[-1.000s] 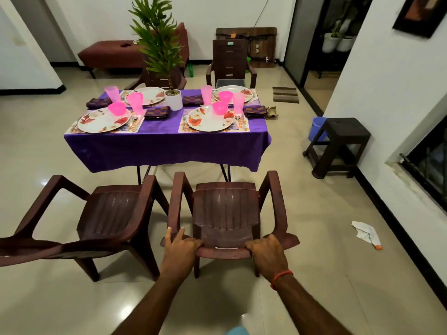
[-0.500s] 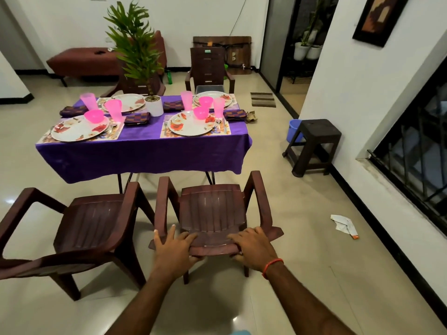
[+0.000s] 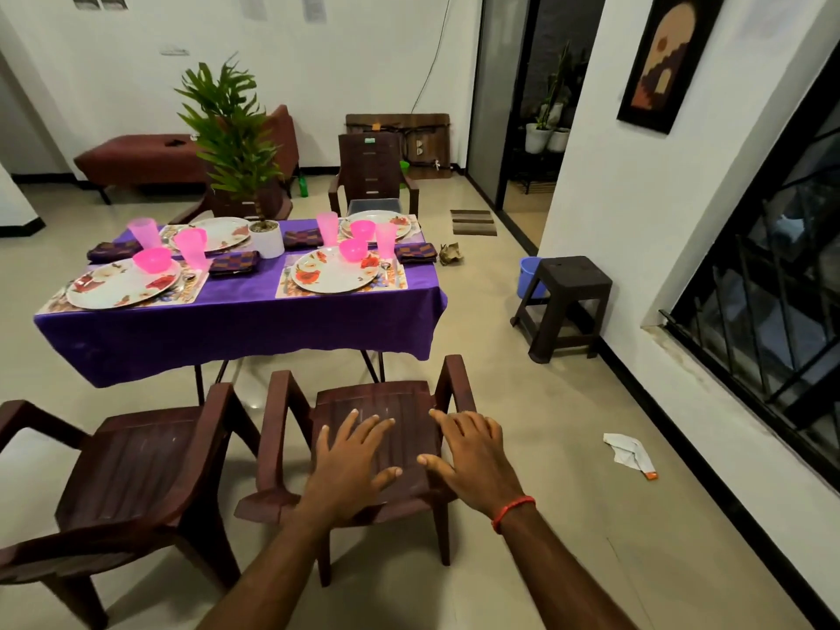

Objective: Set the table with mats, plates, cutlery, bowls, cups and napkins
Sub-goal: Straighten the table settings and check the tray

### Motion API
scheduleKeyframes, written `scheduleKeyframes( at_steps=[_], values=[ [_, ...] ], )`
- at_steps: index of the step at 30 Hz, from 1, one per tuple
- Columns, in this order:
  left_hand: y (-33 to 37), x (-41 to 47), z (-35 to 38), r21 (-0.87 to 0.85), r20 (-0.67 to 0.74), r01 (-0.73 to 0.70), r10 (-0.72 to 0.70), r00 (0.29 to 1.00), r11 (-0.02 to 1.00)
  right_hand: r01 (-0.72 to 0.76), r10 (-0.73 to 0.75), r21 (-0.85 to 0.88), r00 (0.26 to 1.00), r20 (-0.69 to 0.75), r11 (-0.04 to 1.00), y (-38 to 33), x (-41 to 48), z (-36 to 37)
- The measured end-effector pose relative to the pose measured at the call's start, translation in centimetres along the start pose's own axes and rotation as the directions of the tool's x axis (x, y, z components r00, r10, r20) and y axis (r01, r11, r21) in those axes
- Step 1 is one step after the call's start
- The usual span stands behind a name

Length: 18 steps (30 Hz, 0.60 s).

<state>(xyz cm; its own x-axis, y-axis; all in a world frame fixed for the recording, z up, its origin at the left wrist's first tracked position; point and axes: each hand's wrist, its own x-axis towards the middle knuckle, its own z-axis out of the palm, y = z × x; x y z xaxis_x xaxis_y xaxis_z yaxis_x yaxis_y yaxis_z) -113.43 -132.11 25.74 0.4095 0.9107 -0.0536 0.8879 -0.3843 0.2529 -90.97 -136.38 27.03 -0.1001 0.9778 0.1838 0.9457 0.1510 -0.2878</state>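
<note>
Table (image 3: 236, 329) laid beyond the chair (image 3: 281, 429); left hand (image 3: 350, 466) and right hand (image 3: 472, 456) grips wide.

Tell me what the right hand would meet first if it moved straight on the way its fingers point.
Probably the chair below it: the right hand is open, fingers aimed forward over the seat. If it clears that, the purple tablecloth comes next; height is unclear.

Forearms (image 3: 272, 570) bare, coming in from 6 o'clock. Nails short and pale on the left hand (image 3: 350, 466) and the right hand (image 3: 477, 456). Thin red-orange thread band (image 3: 513, 511) round right wrist, 5 o'clock of that hand.
</note>
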Motion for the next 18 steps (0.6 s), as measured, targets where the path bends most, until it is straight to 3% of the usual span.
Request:
scheduleKeyframes(
  at_steps=[18],
  values=[
    [18.8,14.5,2.4,-0.041,-0.056,-0.107,0.105,0.993,0.993,-0.052,0.045,-0.085,0.996,-0.077,0.995,19.6,0.6,-5.7]
  ],
)
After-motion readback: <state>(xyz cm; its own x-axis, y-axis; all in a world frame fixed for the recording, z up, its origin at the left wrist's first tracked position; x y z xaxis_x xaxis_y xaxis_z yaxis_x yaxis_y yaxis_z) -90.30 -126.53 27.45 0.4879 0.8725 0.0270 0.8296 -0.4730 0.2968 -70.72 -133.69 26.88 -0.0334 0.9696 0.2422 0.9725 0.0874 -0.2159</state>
